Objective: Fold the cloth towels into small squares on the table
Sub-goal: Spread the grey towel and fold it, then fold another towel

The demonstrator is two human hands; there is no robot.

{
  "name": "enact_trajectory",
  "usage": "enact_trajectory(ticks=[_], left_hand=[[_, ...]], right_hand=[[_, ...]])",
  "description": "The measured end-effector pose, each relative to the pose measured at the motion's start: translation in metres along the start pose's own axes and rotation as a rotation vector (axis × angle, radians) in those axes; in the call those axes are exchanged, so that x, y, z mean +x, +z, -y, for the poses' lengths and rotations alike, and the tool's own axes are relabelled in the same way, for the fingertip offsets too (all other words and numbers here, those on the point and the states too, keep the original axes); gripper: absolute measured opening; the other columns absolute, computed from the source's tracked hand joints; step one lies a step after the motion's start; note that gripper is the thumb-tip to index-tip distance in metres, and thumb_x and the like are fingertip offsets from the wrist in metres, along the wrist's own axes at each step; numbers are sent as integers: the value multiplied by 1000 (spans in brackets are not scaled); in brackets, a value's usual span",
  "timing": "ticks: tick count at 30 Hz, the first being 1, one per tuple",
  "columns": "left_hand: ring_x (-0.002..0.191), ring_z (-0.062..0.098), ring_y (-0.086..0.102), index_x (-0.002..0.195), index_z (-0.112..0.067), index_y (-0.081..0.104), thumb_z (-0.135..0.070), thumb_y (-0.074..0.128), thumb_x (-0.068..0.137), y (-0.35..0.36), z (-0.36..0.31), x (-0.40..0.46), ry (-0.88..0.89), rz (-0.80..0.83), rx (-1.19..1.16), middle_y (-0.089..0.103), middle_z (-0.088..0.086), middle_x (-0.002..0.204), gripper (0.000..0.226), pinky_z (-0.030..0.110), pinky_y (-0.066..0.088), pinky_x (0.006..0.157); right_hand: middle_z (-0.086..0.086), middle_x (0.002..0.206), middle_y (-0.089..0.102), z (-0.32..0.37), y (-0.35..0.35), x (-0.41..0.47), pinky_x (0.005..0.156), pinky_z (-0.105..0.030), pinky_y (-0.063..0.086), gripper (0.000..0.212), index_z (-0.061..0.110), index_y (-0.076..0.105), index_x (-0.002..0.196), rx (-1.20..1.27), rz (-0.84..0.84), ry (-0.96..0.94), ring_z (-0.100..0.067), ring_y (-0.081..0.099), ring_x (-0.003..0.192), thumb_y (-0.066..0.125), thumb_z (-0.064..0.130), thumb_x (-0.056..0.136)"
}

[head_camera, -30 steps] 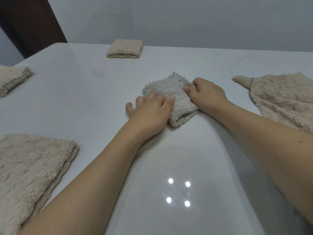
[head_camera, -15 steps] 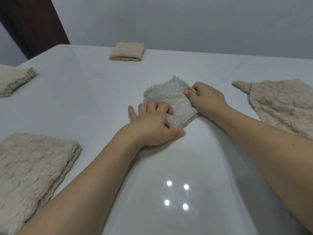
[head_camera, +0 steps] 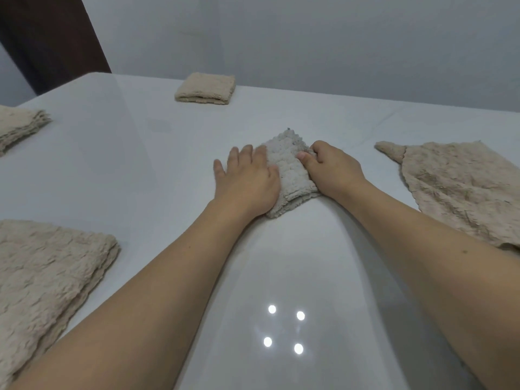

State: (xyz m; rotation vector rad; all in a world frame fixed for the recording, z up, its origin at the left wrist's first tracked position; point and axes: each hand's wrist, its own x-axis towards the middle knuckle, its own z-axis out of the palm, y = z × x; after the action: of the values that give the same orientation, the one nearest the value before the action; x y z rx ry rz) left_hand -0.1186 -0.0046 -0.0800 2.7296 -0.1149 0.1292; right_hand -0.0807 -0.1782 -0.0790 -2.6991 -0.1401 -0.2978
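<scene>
Two hands work one small grey towel (head_camera: 291, 170) at the middle of the glossy white surface (head_camera: 140, 170). This folded towel lies as a thick little square turned corner-on, its far corner pointing away and its near edge showing stacked layers. The left hand (head_camera: 247, 181) lies flat over the towel's left side, fingers (head_camera: 247, 153) straight and slightly spread, their tips reaching past the cloth onto the surface; the part of the towel beneath the palm is hidden. The right hand (head_camera: 334, 170) sits against the towel's right edge with its fingers curled, the thumb pressed on top of the cloth; the other fingertips are tucked out of sight, so whether they reach under the fold cannot be told.

Four beige towels lie around it. A small folded square (head_camera: 206, 88) sits at the far edge of the surface. A folded stack (head_camera: 19, 125) at far left is cut off by the frame. A larger folded towel (head_camera: 47, 277) at near left also runs out of frame. An unfolded towel (head_camera: 461, 187) spreads at right, one corner twisted to a point, its near part hidden behind the right forearm. Four bright light spots (head_camera: 284, 329) reflect in the surface between the forearms.
</scene>
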Motion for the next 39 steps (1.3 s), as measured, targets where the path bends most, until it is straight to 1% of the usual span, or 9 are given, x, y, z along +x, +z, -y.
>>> enact_trajectory(ticks=[4, 9, 13, 15, 21, 24, 28, 33, 39], left_hand=[[150, 27, 11, 157, -20, 13, -36, 19, 103, -4, 14, 5, -11, 64, 96, 14, 3, 164, 57, 54, 5, 120], [129, 33, 35, 138, -18, 46, -25, 31, 94, -19, 5, 16, -115, -31, 45, 43, 8, 141, 47, 45, 26, 105], [111, 37, 55, 126, -12, 52, -36, 43, 78, -37, -11, 48, -430, 37, -636, 59, 13, 122, 55, 43, 44, 94], [79, 27, 60, 120, -10, 52, -32, 46, 85, -43, -19, 57, -497, 15, -976, 62, 11, 100, 42, 29, 49, 68], [34, 14, 51, 87, -10, 52, -26, 43, 101, -34, -52, 98, -490, 243, -1244, 54, 1, 54, 22, 17, 44, 41], [44, 15, 54, 87, -12, 56, -28, 43, 100, -30, -71, 134, -471, 271, -1252, 54, 0, 60, 24, 22, 48, 54], [62, 23, 69, 94, -6, 66, -36, 44, 102, -24, -103, 178, -540, 430, -1392, 71, 9, 74, 37, 33, 60, 57], [108, 24, 67, 110, -19, 64, -30, 55, 96, 4, -144, 239, -465, 411, -1262, 67, 8, 126, 20, 42, 46, 102], [73, 19, 58, 90, -17, 60, -31, 56, 96, 31, -194, 291, -294, 320, -1024, 63, 3, 82, 16, 21, 41, 64]], right_hand=[[9, 74, 49, -1, 0, 2, 66, -34, 29, 36, 16, 45, 89, 7, -1, 7, -22, 50, 80, 33, 49, 99], [7, 77, 55, 0, -3, 0, 66, -34, 31, 34, 20, 44, 89, 114, -6, 32, -19, 52, 78, 33, 51, 99], [10, 77, 48, -5, -8, 2, 70, -34, 36, 30, 21, 40, 83, 455, -30, 86, -14, 46, 76, 38, 46, 100], [9, 81, 49, -6, -13, 9, 68, -28, 39, 26, 21, 42, 85, 618, -77, 106, -11, 47, 77, 39, 42, 101], [-3, 111, 59, -23, -44, 76, 84, -35, 49, 39, 16, 48, 116, 883, -63, 229, -19, 59, 101, 35, 48, 99], [-10, 118, 61, -45, -61, 111, 81, -43, 56, 52, 15, 51, 123, 906, -38, 326, -28, 62, 103, 39, 54, 90], [-7, 109, 67, -72, -82, 137, 67, -35, 58, 28, 15, 56, 113, 1019, 29, 318, -22, 69, 88, 39, 35, 103], [-10, 103, 62, -120, -110, 160, 84, -47, 56, 23, 20, 54, 91, 856, -13, 376, -26, 63, 90, 49, 42, 97], [-3, 62, 41, -181, -113, 184, 55, -28, 36, 34, 19, 39, 72, 598, -23, 551, -19, 40, 55, 41, 36, 102]])
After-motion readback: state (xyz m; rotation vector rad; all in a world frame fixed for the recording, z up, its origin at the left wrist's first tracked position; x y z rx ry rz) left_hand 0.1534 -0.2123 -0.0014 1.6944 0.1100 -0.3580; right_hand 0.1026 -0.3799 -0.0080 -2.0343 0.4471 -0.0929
